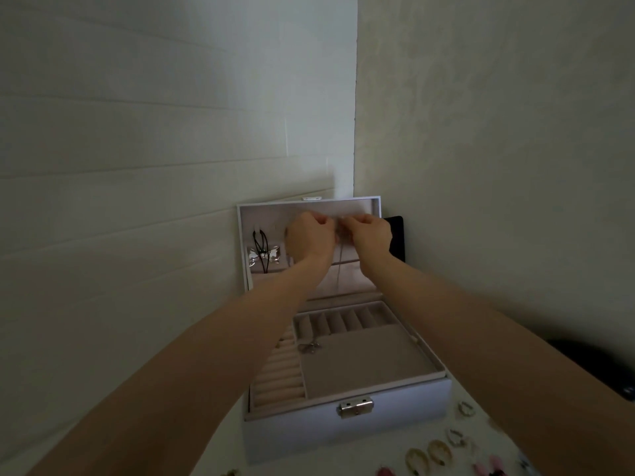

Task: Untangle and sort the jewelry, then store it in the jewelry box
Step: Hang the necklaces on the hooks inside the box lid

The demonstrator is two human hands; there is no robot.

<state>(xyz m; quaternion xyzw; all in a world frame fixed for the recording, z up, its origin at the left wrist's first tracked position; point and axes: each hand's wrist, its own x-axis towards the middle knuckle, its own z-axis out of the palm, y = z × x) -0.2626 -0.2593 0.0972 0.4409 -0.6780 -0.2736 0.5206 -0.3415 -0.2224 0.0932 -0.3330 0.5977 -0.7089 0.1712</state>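
Two walls, a table and two dark things.
A white wall (137,132) with long lines across it fills the left side. A tan, bumpy wall (498,132) fills the right side, and the two meet in a corner. A flat black thing (397,235) stands upright near that corner, close to the tan wall. Another dark thing (598,365) with a round edge sits low at the right, partly hidden. A white table (343,467) shows at the bottom.

Home corner: white panelled wall (137,132), plastered wall (498,132), jewelry box (395,417) on white table (360,467).
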